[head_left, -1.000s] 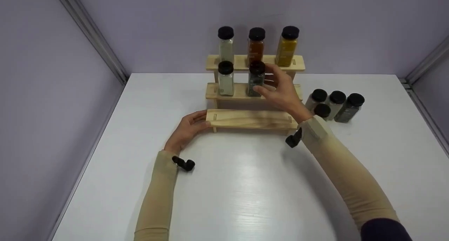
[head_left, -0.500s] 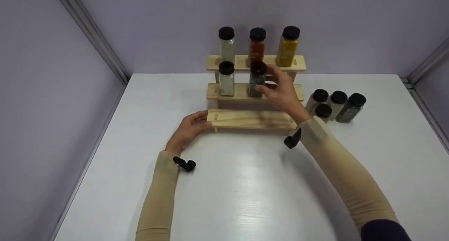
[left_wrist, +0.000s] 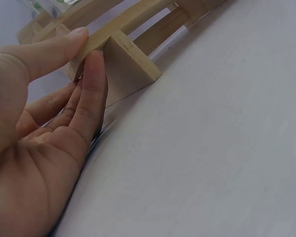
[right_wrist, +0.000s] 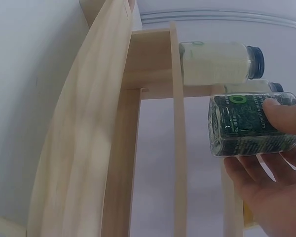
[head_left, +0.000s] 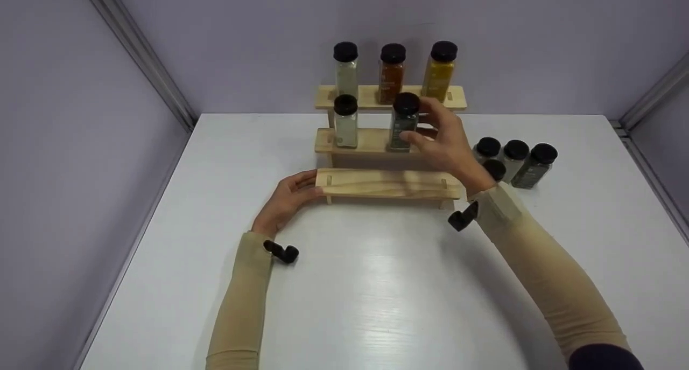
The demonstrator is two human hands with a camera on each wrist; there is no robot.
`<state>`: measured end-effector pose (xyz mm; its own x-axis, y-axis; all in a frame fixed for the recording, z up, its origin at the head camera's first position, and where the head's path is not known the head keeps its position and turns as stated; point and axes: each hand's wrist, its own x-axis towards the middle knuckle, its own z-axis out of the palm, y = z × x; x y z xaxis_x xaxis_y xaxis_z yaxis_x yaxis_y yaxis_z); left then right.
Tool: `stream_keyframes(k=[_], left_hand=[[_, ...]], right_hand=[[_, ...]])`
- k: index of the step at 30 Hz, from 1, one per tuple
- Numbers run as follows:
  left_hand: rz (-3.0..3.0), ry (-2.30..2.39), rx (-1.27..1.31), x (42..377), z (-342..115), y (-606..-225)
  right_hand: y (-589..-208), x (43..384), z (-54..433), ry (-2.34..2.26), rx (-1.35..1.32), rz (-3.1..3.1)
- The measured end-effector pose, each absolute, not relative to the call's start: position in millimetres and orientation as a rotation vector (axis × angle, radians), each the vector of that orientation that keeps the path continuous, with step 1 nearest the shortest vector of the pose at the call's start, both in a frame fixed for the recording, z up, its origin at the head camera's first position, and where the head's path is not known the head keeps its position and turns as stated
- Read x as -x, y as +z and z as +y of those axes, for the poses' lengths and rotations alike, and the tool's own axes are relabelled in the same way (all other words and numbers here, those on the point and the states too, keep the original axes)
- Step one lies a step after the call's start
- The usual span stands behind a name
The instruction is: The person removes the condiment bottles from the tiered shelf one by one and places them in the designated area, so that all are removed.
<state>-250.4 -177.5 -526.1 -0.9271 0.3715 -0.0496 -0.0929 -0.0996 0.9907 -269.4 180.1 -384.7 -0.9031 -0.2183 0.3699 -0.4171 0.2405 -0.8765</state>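
Note:
My right hand [head_left: 444, 141] grips a spice jar of dark green herbs [head_left: 403, 123] with a black lid, thumb in front and fingers behind. In the right wrist view a gap shows between the base of this green-labelled jar [right_wrist: 251, 123] and the middle shelf [right_wrist: 179, 148]. A jar of pale powder [head_left: 346, 127] stands at the left of that shelf. Thumb above and fingers below, my left hand [head_left: 285, 200] pinches the left end of the lowest step of the wooden rack [head_left: 377, 184]. The left wrist view shows the fingertips on that wooden corner [left_wrist: 106, 39].
Pale, red-brown and yellow spice jars [head_left: 441, 76] stand along the top shelf. Right of the rack, several black-lidded jars [head_left: 533, 165] cluster on the white table [head_left: 377, 284]. A wall [head_left: 258, 47] rises close behind the rack.
My right hand has shifted the green herb jar to the right and off the middle shelf, away from the pale jar. The left hand keeps its hold on the rack.

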Motion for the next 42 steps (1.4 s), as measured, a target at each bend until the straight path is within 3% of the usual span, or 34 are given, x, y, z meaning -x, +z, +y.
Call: stream_keyframes(k=[42], left_hand=[[1.865,2.092,-0.295,249.7,-178.0,-524.6]], right_hand=[[-374.9,216.8,256.6,1.587,-0.590,-2.327]])
